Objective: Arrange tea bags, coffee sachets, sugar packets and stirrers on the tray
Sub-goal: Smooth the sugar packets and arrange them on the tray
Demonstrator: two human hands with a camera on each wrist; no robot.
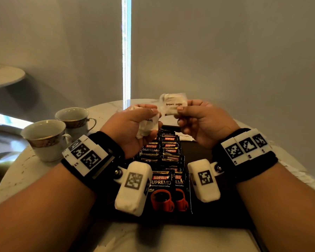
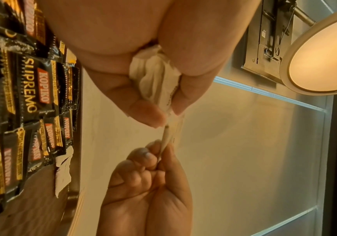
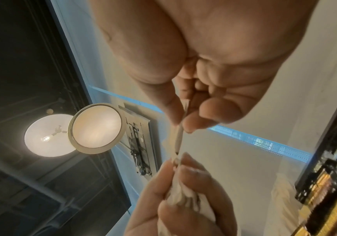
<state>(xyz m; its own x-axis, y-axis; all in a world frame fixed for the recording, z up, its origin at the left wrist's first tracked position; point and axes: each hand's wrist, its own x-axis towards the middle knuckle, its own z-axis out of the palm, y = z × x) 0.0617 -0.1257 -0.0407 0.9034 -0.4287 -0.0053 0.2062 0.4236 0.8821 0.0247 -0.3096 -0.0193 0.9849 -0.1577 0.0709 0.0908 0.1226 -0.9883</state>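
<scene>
Coffee sachets (image 1: 164, 160) laid on tray (image 1: 224, 211) | left hand (image 1: 133, 128) clutches sugar packets (image 1: 146, 125); right hand (image 1: 202, 120) pinches one packet (image 1: 173, 104) above tray | tea bags, stirrers unseen, judged outstanding

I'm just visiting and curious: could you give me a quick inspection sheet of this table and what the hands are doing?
Surface: round pale marble table.
Job's things: coffee sachets in overlapping rows on the dark tray; one brown sugar packet; a bunch of sugar packets.
Clutter: two teacups.
Grippers: left hand grips the bunch; right hand pinches the single packet.
Cables: nothing seen.
Surroundings: grey curtains, round wall lamp.
</scene>
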